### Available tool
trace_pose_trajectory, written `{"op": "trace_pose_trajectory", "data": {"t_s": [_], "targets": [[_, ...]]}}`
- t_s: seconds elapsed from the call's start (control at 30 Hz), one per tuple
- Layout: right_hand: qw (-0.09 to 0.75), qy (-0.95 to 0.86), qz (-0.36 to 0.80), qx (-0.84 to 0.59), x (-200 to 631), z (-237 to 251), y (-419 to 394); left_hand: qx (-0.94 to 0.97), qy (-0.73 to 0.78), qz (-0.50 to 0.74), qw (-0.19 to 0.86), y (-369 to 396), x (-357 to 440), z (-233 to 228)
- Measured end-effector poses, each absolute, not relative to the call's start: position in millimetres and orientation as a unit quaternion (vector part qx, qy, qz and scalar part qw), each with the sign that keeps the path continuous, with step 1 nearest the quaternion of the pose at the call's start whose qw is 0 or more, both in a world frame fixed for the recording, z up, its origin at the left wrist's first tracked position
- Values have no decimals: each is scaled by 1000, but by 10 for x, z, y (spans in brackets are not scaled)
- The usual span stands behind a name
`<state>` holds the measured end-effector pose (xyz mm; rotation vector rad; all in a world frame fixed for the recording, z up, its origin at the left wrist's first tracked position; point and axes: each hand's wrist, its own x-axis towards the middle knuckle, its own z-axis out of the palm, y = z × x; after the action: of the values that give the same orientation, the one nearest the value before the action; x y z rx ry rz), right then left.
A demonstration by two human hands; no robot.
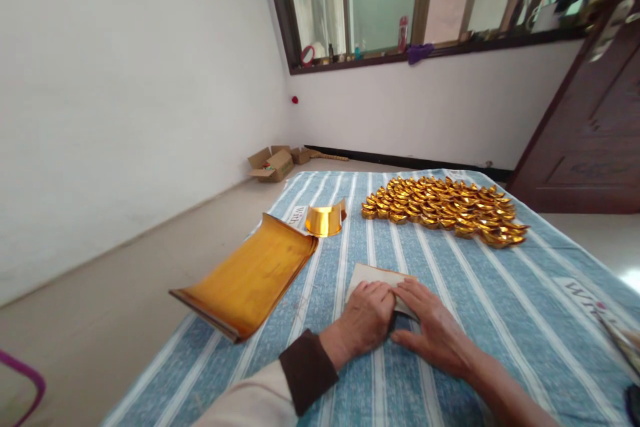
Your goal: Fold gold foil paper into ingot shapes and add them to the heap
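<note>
A pale sheet of paper [370, 273], its back side up, lies on the striped cloth with one edge folded or lifted near my fingers. My left hand [367, 313] is closed on the paper, fingers curled over its near part. Beside it, my right hand [433, 327] rests outstretched fingers on the paper's right side, its thumb apart and low. To the left is a stack of gold paper sheets [250, 273] with curled ends. A curved strip of shiny gold foil [324, 220] stands just beyond the stack.
Many folded gold paper ingots [440, 207] are massed at the table's far right. A blue striped cloth [320, 373] covers the table. At the right edge lies a partly cut-off dark-handled object [631, 400]. Cardboard boxes [273, 165] sit on the floor by the wall.
</note>
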<state>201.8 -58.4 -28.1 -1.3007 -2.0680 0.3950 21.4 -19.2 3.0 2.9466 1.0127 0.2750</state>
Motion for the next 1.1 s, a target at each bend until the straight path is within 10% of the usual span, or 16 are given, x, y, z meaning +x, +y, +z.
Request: {"op": "trace_pose_trajectory", "data": {"t_s": [0.83,1.1], "targets": [[288,-770,238,-518,2275,116,-632,843,369,228,318,-180,-120,322],[331,-721,123,-596,2178,-115,-685,854,394,332,79,-259,-111,83]]}}
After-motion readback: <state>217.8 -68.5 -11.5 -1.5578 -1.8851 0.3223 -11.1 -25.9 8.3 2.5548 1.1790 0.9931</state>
